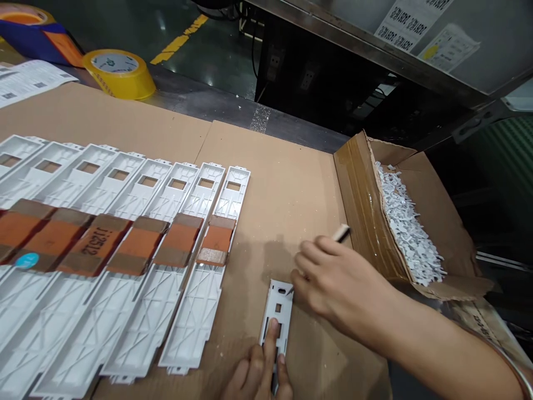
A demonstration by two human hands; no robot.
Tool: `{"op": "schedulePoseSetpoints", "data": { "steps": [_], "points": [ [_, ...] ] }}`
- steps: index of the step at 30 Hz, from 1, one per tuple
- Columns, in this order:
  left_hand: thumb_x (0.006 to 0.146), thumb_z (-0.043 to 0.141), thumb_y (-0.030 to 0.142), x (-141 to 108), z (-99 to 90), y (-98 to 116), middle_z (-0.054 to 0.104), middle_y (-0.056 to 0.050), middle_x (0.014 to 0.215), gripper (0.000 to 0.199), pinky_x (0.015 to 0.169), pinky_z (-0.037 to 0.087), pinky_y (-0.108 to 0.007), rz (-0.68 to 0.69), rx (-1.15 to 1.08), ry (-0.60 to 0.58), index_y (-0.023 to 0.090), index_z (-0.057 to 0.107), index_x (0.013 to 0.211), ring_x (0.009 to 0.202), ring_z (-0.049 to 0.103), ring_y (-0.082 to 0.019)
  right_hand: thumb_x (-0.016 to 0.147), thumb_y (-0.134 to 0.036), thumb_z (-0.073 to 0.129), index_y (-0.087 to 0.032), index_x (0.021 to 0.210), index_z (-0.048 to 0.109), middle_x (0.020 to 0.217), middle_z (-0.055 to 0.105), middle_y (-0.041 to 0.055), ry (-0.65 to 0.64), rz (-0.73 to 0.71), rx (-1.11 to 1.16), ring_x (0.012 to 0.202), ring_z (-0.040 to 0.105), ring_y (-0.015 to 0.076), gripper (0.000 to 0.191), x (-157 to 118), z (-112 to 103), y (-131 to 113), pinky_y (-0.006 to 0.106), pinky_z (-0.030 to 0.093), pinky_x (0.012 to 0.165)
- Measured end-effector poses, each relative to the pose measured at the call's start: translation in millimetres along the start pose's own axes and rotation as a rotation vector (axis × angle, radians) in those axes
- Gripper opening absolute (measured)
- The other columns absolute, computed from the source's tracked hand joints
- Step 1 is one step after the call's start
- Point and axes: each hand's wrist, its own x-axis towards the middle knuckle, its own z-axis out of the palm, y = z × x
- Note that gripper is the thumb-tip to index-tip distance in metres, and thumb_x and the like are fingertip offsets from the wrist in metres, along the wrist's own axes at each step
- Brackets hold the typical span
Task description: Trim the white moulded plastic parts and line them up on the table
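left fingers (270, 347) pin a white plastic part (278, 305), right hand (341, 283) gripping a tool (341, 234).

Lighting: bright, diffuse, overhead. Soft shadow of the right hand (341, 283) on the cardboard sheet (291, 178); small glare spots on the floor (187, 61).
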Motion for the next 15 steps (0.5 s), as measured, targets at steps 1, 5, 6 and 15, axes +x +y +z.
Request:
{"op": "schedulePoseSetpoints", "data": {
  "steps": [1,5,6,15],
  "points": [
    [0.075,0.058,0.010,-1,0.8,0,0.067,-0.016,0.102,0.014,0.055,0.036,-0.031,0.002,-0.003,0.004,0.019,0.050,0.082,0.071,0.063,-0.021,0.077,-0.015,0.056,-0.020,0.075,0.066,0.068,0.056,0.0055,0.022,0.101,0.002,0.071,0.046,0.0205,0.012,-13,6,1,0.034,0.029,0.064],
    [0.075,0.056,0.020,-7,3.3,1,0.065,-0.019,0.107,0.010,0.055,0.039,-0.031,-0.001,-0.075,0.002,0.018,0.053,0.084,0.078,0.063,-0.025,0.088,-0.021,0.046,-0.021,0.099,0.065,0.070,0.055,0.0045,0.040,0.529,0.106,0.066,0.048,0.0194,0.021,-62,48,-23,0.030,0.031,0.059],
    [0.075,0.054,0.021,-9,3.2,2,0.064,-0.019,0.109,0.012,0.057,0.040,-0.032,-0.015,-0.105,-0.028,0.018,0.054,0.086,0.081,0.063,-0.027,0.091,-0.027,0.044,-0.021,0.104,0.063,0.072,0.055,0.0044,0.050,0.628,0.156,0.066,0.049,0.0185,0.024,-72,61,-35,0.029,0.032,0.058],
    [0.077,0.043,0.010,-11,-16.9,5,0.039,-0.022,0.137,0.058,0.086,0.044,-0.041,-0.388,-0.467,-0.031,0.007,0.034,0.133,0.120,0.043,-0.031,0.092,-0.026,0.041,-0.015,0.118,0.056,0.102,0.055,0.0153,0.491,1.106,0.351,0.096,0.049,0.0267,0.032,-84,111,-120,0.045,0.041,0.080]
  ]
}}
